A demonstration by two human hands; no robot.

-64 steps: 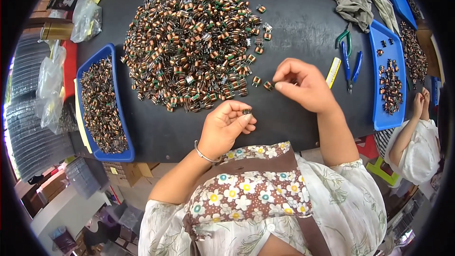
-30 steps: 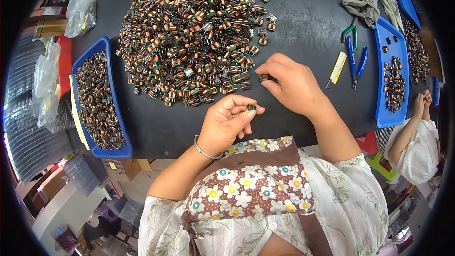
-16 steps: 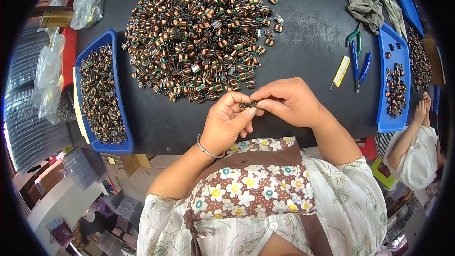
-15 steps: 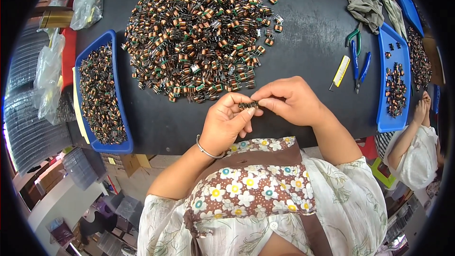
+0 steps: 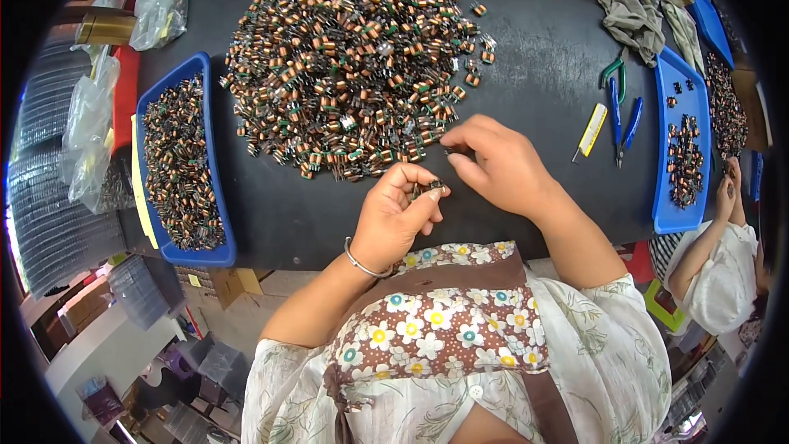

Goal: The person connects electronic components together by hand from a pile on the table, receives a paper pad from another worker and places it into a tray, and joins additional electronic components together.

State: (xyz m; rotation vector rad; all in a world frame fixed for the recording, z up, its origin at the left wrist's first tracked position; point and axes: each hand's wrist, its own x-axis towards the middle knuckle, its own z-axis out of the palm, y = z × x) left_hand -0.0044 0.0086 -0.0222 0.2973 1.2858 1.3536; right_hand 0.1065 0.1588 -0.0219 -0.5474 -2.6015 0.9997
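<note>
My left hand (image 5: 399, 207) is closed around a few small copper-wound coils (image 5: 429, 189), whose dark ends show between thumb and fingertips. Up and to the right of it, apart from it, my right hand (image 5: 503, 166) is bent with thumb and forefinger close together. A small dark piece shows at those fingertips, too small to name. Just beyond both hands lies a large heap of copper-wound coils (image 5: 345, 66) with dark cores, pins and green parts. The right fingertips are at the heap's near right edge.
A blue tray (image 5: 215, 156) full of coils stands left. On the right lie a yellow-white knife (image 5: 591, 129), blue-handled pliers (image 5: 615, 111), a green-handled tool (image 5: 622, 78), and a blue tray (image 5: 678, 215) with fewer coils. A grey cloth (image 5: 633, 18) lies behind. A co-worker's hands (image 5: 727, 189) are far right.
My right hand has drawn away from the left, up toward the heap, with its fingers parted from the coils in the left hand. The left hand stays nearly in place.
</note>
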